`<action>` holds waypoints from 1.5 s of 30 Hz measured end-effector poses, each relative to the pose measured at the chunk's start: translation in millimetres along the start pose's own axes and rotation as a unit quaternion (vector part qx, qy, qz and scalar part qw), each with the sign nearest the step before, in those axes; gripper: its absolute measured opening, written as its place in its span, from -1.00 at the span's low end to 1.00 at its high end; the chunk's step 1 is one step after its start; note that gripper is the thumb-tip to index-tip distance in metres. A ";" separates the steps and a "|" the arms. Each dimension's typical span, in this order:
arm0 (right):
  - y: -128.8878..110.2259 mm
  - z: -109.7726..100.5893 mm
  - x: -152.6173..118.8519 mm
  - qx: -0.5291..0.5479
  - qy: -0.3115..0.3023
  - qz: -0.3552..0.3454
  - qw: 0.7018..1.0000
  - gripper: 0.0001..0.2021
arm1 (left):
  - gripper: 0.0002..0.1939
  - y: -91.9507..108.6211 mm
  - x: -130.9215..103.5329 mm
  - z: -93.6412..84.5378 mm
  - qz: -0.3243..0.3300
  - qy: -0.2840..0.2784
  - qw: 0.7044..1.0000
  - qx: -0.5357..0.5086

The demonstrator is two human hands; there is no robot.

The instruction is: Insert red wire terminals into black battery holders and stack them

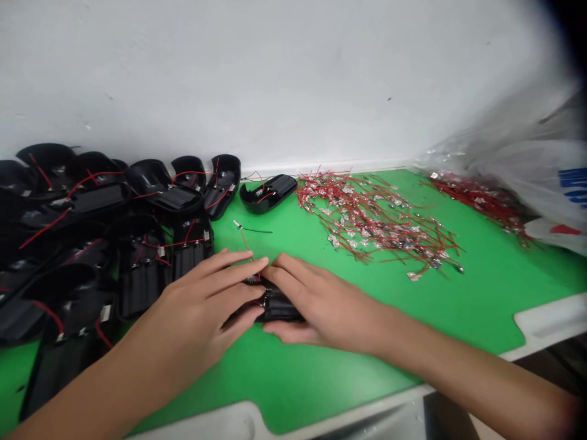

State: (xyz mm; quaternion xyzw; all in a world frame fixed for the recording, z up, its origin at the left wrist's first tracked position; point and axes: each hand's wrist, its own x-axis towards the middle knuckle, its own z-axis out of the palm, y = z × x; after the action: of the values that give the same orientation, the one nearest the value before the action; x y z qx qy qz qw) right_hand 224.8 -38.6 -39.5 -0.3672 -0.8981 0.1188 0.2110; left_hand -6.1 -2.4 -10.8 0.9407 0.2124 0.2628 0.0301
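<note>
A black plastic battery housing (280, 307) lies on the green tabletop, partly covered by both hands. My left hand (220, 290) wraps round its left end, fingers reaching over the top. From the right, my right hand (312, 299) grips the same housing, thumb along the near side and fingers bent over it. A thin red wire (246, 241) rises beside my left fingertips, with a small metal contact (237, 225) and a dark lead at its end. What the fingertips touch inside the housing is hidden.
Several black housings with red wires (142, 275) crowd the left side. One more housing (268, 193) lies behind my hands. A heap of red wires with metal contacts (367, 214) spreads at the right, and a plastic bag (527, 177) holds others. A white wall (275, 79) stands behind.
</note>
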 end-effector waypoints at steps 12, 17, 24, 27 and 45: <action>-2.1 -1.1 -0.7 -0.005 -0.011 0.004 1.000 -0.43 | -0.77 5.3 3.2 1.5 -0.033 0.002 0.999 -0.041; -2.0 -1.9 -0.6 0.000 -0.019 0.006 1.000 -0.45 | -0.75 6.5 1.7 2.7 -0.036 -0.009 0.998 -0.042; -5.0 -3.7 -1.2 0.018 -0.029 0.020 0.999 -0.42 | -0.67 6.6 -5.8 2.2 -0.023 -0.062 0.997 -0.038; -8.0 -8.1 0.1 0.069 -0.044 0.061 0.995 -0.45 | -0.74 8.7 -2.6 0.4 -0.010 -0.049 0.999 -0.021; 7.4 -1.4 9.2 0.504 0.158 0.229 0.818 -0.14 | -0.62 16.0 -5.0 10.8 -0.141 0.059 0.988 0.039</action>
State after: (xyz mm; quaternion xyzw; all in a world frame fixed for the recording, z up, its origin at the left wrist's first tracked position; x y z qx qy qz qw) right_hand 224.0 -26.8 -38.3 -0.4184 -0.5573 0.5396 0.4725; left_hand 1.6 -18.4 -19.7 0.8848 0.3540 0.3025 0.0174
